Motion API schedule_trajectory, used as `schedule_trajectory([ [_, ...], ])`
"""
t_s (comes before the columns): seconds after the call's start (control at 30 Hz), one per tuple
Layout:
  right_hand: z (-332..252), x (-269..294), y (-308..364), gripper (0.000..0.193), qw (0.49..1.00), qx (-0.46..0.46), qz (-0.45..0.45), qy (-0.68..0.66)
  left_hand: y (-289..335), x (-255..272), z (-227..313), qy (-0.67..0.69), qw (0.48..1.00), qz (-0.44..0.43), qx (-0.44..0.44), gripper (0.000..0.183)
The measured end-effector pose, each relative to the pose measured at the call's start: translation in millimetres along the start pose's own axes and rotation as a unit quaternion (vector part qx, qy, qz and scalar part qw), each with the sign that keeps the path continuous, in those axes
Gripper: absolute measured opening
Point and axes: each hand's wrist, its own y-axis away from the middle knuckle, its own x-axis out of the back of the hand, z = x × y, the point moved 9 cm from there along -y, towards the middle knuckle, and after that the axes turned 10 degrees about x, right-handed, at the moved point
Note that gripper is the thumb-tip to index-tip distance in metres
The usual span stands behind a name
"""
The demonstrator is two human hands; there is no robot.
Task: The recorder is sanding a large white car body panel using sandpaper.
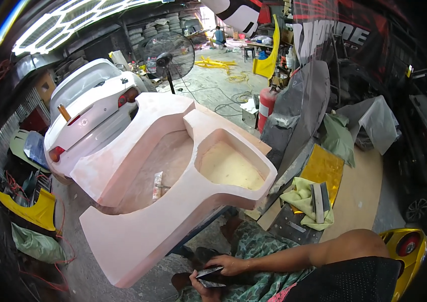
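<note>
Low in the view, close to my lap, my left hand (204, 290) and my right hand (230, 264) both grip thin, dark flat pieces (210, 273) with lighter edges. They look like putty spreaders, but their exact kind is unclear. My left hand has the near, lower side, while my right fingers close over the upper side. Just beyond my hands stands a large, pale pink, sanded car body panel (185, 196) with two deep recesses. A white tube (157, 186) lies in its left recess.
On my right, a yellow-green cloth (301, 194) and a long sanding block (319, 202) lie on a dark board. A red fire extinguisher (267, 107), a standing fan (168, 55) and a white car (85, 116) are farther off. Cables (228, 105) cross the floor.
</note>
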Motion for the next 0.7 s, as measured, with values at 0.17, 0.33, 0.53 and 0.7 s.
schedule_trajectory([
  [0.17, 3.9, 2.1, 0.8, 0.053, 1.0, -0.017, -0.004, 0.015, 4.7, -14.9, 2.1, 0.012, 1.0, -0.012, -0.017, 0.065],
  [0.33, 5.9, -0.1, 0.0, 0.05, 1.0, -0.022, -0.009, 0.012, 6.5, -19.8, 5.9, 0.006, 0.999, -0.018, -0.031, 0.064],
  [0.53, 11.5, -3.1, 1.3, 0.047, 1.0, -0.009, -0.003, 0.01, 12.6, -20.1, 2.0, -0.003, 1.0, -0.004, -0.011, 0.067],
  [0.7, 11.6, -4.6, 1.1, 0.049, 1.0, -0.009, -0.002, 0.012, 13.8, -10.7, 1.1, -0.019, 1.0, 0.019, -0.013, 0.071],
])
